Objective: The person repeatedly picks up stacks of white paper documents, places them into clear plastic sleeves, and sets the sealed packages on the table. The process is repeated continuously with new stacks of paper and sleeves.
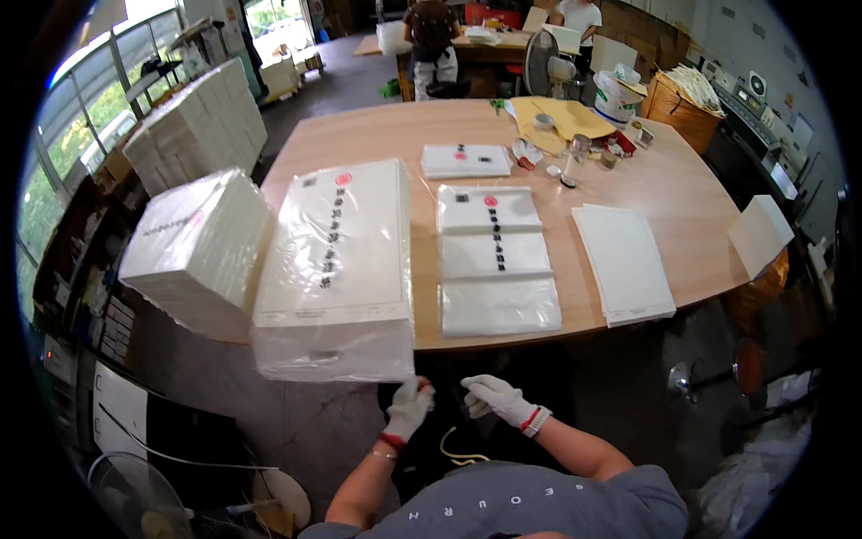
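At the near edge of the counter [350, 135], your left hand [410, 409] and right hand [498, 400] curl, grasp unclear; the bagged stack [359, 242] looks heavy, slick: support underneath.

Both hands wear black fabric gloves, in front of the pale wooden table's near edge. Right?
No, the colour is wrong: the head view shows white fabric gloves on the left hand and right hand, in front of the near edge of the pale wooden table.
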